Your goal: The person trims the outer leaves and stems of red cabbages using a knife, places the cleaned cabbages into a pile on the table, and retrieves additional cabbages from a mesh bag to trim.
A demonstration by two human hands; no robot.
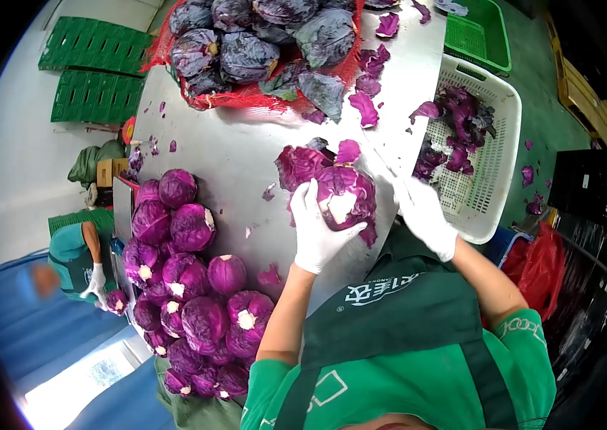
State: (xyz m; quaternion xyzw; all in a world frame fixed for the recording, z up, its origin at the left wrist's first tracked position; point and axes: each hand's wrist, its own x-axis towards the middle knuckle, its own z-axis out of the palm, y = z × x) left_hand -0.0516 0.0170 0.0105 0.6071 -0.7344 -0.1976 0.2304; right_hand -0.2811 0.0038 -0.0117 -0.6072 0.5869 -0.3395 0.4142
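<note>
My left hand (315, 233), in a white glove, grips a red cabbage (352, 192) on the metal table, thumb and fingers around its near left side. The pale cut stem of this cabbage faces up toward me, and loose outer leaves (299, 166) lie against its far left side. My right hand (424, 215), also gloved in white, is closed just right of the cabbage. From it a thin, pale knife (381, 156) points away from me, its blade hard to make out against the bright tabletop. The handle is hidden in the glove.
Many trimmed red cabbages (205, 325) are piled at the left. A red mesh sack (260, 97) of untrimmed cabbages lies at the far side. Right of the table stand a white crate (507, 150) with leaf scraps and a green crate (500, 36). Another person (74, 254) works at far left.
</note>
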